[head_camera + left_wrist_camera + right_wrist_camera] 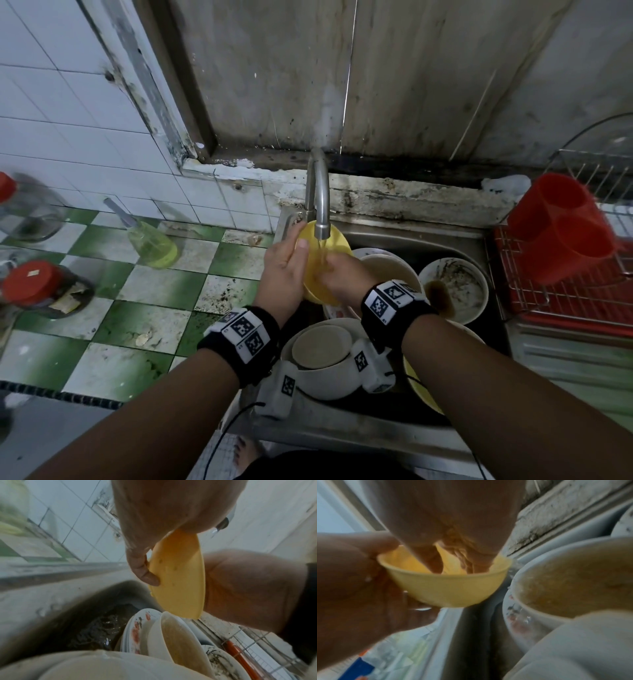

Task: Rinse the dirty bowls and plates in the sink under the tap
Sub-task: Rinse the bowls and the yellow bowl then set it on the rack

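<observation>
Both hands meet at a yellow bowl point(320, 270) held under the tap point(321, 202). The left hand point(286, 270) grasps the bowl by its rim, thumb over the edge and fingers point(145, 574) curled against the outside wall. The right hand point(342, 274) reaches inside the bowl, its fingers point(465, 561) pressed to the inner surface where the water falls; how far they bend I cannot tell through the water and blur.

Nearest the person from the tap, a white bowl point(325, 363) sits on the front edge of the sink point(411, 236), with another yellow dish point(419, 390) beside it under the right forearm. Just below the held bowl lean a cream bowl point(180, 642) and a plate with red smears point(135, 631), crowding the basin so little free room remains under the bowl's lower edge. Right of the tap lies a dirty bowl with brown liquid point(454, 291). Further right stands a wire rack point(565, 301) holding a red cup holder point(561, 229). Left of the tap, on the green and white tiled counter point(164, 291), stands a bottle of green liquid point(154, 246).
</observation>
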